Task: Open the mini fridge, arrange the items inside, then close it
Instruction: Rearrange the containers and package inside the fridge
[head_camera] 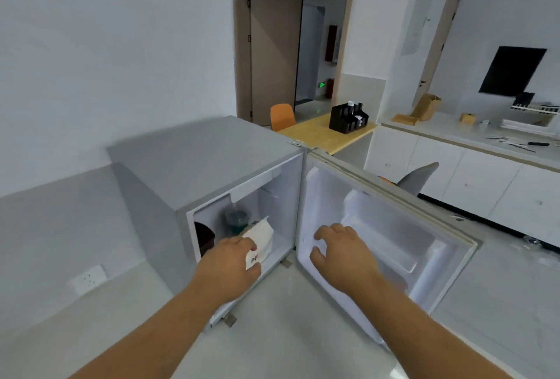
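Observation:
A grey mini fridge [194,160] stands on the floor with its door [394,233] swung open to the right. Inside the cavity are a dark container [203,236] at the left, a clear cup with a green drink [236,221] behind, and a white paper bag [262,239] in front. My left hand [233,260] is closed around the lower part of the white bag at the fridge opening. My right hand [342,251] rests against the inner face of the open door, fingers curled and apart, holding nothing.
A wall socket [88,279] sits low at the left. Behind the fridge are a wooden table [321,133] with a black organiser [348,118] and an orange chair [282,116]. White cabinets [454,172] run along the right. Pale floor lies in front.

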### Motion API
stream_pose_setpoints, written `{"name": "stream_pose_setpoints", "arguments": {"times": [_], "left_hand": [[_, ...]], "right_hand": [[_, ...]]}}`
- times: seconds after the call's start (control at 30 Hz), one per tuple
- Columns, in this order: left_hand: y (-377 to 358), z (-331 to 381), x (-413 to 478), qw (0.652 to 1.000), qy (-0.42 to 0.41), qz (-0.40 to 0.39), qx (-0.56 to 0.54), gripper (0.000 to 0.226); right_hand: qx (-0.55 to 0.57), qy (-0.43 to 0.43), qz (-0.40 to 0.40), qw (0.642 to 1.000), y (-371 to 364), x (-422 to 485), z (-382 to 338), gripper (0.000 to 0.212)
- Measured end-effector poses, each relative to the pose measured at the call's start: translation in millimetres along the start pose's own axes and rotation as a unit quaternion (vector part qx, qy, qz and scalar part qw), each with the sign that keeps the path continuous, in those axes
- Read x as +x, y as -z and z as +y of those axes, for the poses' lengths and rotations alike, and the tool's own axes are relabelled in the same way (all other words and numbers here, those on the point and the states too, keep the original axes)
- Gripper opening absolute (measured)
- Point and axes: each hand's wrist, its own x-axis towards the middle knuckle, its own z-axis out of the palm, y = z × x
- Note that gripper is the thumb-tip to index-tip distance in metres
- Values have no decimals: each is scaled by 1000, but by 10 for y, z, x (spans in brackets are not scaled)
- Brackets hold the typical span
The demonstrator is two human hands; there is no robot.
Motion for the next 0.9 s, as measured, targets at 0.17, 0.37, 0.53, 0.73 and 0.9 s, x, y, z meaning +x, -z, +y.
{"name": "stream_pose_setpoints", "arguments": {"times": [0.17, 0.37, 0.53, 0.73, 0.9], "left_hand": [[-410, -179, 67, 986, 131, -24, -95, 54], [-816, -396, 738, 930, 233, -21, -283, 58], [-1310, -643, 1198, 830, 366, -22, -421, 43], [-1821, -889, 1278, 727, 461, -12, -509, 50], [-1933, -930, 1276, 735, 427, -36, -525, 37]], "right_hand": [[125, -40, -73, 989, -528, 301, -390, 25], [243, -134, -154, 948, -1223, 1062, -656, 25], [301, -232, -184, 906, -1807, 1723, -700, 33], [320, -269, -220, 881, -2331, 2133, -656, 30], [365, -285, -218, 859, -2481, 2244, -562, 18]]}}
